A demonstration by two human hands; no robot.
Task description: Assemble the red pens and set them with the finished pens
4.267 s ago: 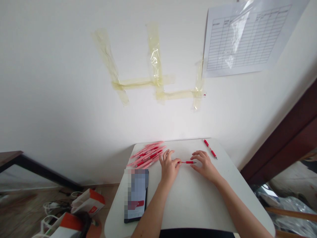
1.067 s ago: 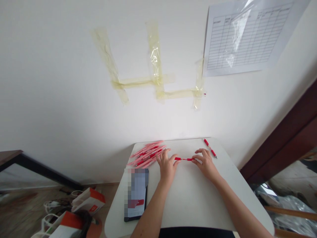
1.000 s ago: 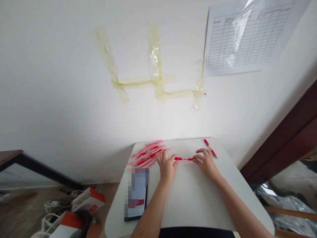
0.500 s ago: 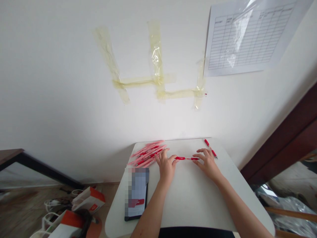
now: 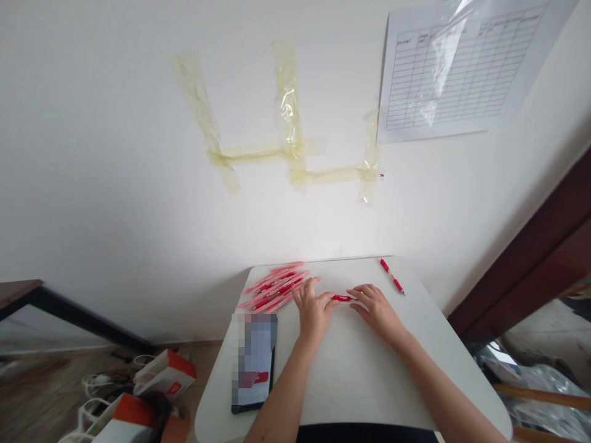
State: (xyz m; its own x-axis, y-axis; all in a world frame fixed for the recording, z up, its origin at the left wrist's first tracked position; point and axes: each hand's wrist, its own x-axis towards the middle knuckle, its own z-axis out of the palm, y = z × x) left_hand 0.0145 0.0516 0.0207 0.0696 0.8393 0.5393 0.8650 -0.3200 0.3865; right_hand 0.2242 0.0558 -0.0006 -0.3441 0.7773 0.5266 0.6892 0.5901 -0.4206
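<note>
Between my two hands a red pen (image 5: 341, 298) lies level, just over or on the white table. The thumb and finger of my left hand (image 5: 314, 311) pinch its left end, while the other fingers spread toward the pile. My right hand (image 5: 376, 312) closes its fingertips round the right part of the pen and hides that end. Beside my left hand is a pile of pens (image 5: 276, 288), some red and some in pink sleeves or pale pink. Another red pen (image 5: 392, 277) lies slanted beyond my right hand.
A phone (image 5: 255, 363), partly pixelated, lies at the left of the white table (image 5: 360, 381). The wall behind carries yellowed tape (image 5: 289, 104) and a printed sheet (image 5: 457, 74). Paper bags (image 5: 164, 372) stand on the floor at left; clear plastic (image 5: 545, 394) is at right.
My right hand has moved left along the pen, and its red right part is now hidden by the fingers. My left hand keeps its pinch and has shifted slightly right.
</note>
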